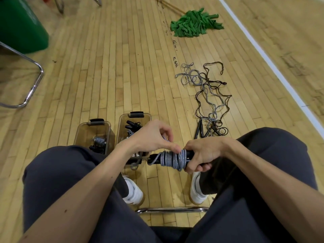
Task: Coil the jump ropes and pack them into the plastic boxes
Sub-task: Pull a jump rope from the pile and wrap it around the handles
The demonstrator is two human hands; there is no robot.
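A grey jump rope [172,159] is wound in tight turns round its black handles, held level between my knees. My right hand [201,155] grips the handles at their right end. My left hand [154,137] pinches the rope's free end just above the coil. Two clear plastic boxes stand on the floor ahead: the left box [93,131] holds a coiled grey rope, the right box [134,123] holds coiled ropes with black handles. Loose grey and black jump ropes [208,97] lie tangled on the floor to the right.
I sit on a chair whose metal bar [172,209] crosses between my white shoes. A green mop head [194,23] lies far ahead, a green bin [21,25] at the far left, a metal chair frame [33,85] at left. A white court line [263,55] runs at right.
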